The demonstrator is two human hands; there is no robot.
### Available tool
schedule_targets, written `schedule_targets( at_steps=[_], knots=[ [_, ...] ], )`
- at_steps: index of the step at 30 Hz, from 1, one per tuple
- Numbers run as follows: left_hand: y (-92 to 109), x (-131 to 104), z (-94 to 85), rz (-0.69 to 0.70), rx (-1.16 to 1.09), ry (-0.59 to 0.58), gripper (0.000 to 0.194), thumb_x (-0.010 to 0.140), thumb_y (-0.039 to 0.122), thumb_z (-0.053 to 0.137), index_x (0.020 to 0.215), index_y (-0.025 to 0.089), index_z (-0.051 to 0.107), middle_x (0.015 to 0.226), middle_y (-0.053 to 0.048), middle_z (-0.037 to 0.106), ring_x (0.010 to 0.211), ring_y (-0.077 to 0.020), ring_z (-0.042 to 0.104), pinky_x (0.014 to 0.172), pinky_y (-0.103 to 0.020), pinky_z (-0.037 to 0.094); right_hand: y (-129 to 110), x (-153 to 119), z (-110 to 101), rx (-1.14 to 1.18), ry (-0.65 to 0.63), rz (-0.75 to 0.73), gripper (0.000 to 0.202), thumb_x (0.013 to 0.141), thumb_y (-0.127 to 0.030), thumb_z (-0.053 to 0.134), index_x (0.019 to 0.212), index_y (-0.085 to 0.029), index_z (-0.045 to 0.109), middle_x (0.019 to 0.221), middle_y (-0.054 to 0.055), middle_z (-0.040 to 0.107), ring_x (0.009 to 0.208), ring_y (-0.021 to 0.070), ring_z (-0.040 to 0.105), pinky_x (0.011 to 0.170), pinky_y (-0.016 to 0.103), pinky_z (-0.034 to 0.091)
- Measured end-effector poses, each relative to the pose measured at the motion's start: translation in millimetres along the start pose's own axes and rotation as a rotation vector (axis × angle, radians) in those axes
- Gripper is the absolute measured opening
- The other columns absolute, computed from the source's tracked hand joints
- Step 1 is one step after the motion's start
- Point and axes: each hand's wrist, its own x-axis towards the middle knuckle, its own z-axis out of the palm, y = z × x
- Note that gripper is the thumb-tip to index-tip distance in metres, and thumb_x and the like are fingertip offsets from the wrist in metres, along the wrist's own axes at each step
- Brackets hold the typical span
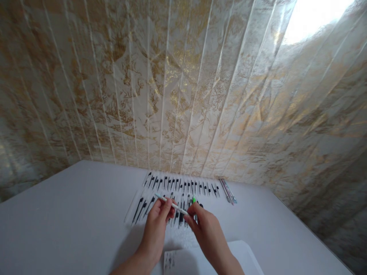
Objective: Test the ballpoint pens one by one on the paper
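A slim white pen (176, 207) with a pale blue-green end is held slantwise between my two hands, above the table. My left hand (157, 219) pinches its middle between thumb and fingers. At the pen's lower right end, my right hand (204, 223) has thumb and forefinger closed on the tip, which the fingers partly hide. Under and beyond the hands lie two rows of pens with black clips; the far row (185, 186) shows fully, while my hands cover part of the near row (143, 208). A bright green pen end (194, 199) shows beside my right hand.
Several pinkish-grey pens (228, 191) lie together right of the far row. A white tray or lid (243, 254) sits at the front, with a small printed paper (170, 259) at its left. Behind the white table (71, 214) hangs a gold-patterned curtain (177, 91).
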Motion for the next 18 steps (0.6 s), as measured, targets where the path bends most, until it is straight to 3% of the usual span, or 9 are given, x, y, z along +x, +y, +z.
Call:
schedule_targets(
  at_steps=[4, 7, 10, 13, 15, 18],
  knots=[
    [10.9, -0.3, 2.3, 0.046, 0.191, -0.1, 0.039, 0.074, 0.056, 0.069, 0.074, 0.018, 0.06, 0.069, 0.002, 0.059, 0.065, -0.0128, 0.047, 0.065, -0.023, 0.039, -2.2, -0.4, -2.5, 0.048, -0.089, 0.023, 0.012, 0.085, -0.026, 0.056, 0.075, -0.021, 0.055, 0.073, 0.0, 0.061, 0.062, 0.0145, 0.055, 0.058, 0.021, 0.034],
    [14.6, -4.8, 6.4, -0.021, 0.238, -0.212, 0.039, 0.069, 0.055, 0.074, 0.076, 0.018, 0.062, 0.072, 0.002, 0.06, 0.074, -0.0155, 0.052, 0.072, -0.024, 0.04, -4.7, 1.0, -1.0, 0.121, -0.102, 0.038, 0.019, 0.082, -0.027, 0.059, 0.066, -0.019, 0.057, 0.076, 0.001, 0.055, 0.065, 0.0142, 0.051, 0.06, 0.023, 0.032],
    [7.9, -11.8, 9.0, -0.221, 0.108, -0.247, 0.053, 0.07, 0.068, 0.065, 0.087, 0.018, 0.064, 0.086, -0.003, 0.063, 0.089, -0.0195, 0.055, 0.08, -0.027, 0.04, -5.4, 3.7, 3.2, 0.47, -0.104, 0.116, 0.032, 0.085, -0.039, 0.056, 0.062, -0.018, 0.061, 0.065, 0.0, 0.048, 0.062, 0.014, 0.045, 0.059, 0.024, 0.031],
    [-3.6, -19.6, 11.3, -0.511, -0.12, -0.25, 0.067, 0.068, 0.079, 0.055, 0.089, 0.016, 0.063, 0.088, -0.006, 0.063, 0.084, -0.0201, 0.057, 0.071, -0.029, 0.042, -7.1, 4.8, 7.1, 0.999, -0.072, 0.34, 0.043, 0.082, -0.056, 0.055, 0.074, -0.016, 0.067, 0.063, -0.001, 0.048, 0.056, 0.0122, 0.042, 0.053, 0.024, 0.031],
    [-9.3, -24.5, 13.9, -0.662, -0.247, -0.247, 0.062, 0.07, 0.076, 0.057, 0.085, 0.016, 0.061, 0.081, -0.004, 0.062, 0.073, -0.018, 0.058, 0.063, -0.028, 0.042, -10.5, 3.7, 9.3, 1.259, -0.084, 0.503, 0.047, 0.078, -0.063, 0.057, 0.083, -0.018, 0.068, 0.065, -0.002, 0.047, 0.053, 0.0117, 0.043, 0.048, 0.022, 0.031],
    [-14.1, -29.4, 17.9, -0.743, -0.325, -0.214, 0.047, 0.079, 0.064, 0.059, 0.084, 0.017, 0.057, 0.071, 0.0, 0.057, 0.06, -0.0136, 0.054, 0.054, -0.024, 0.038, -17.0, 0.9, 12.1, 1.433, -0.113, 0.612, 0.051, 0.072, -0.067, 0.061, 0.091, -0.02, 0.067, 0.071, 0.0, 0.05, 0.054, 0.0129, 0.047, 0.044, 0.021, 0.03]
  ],
)
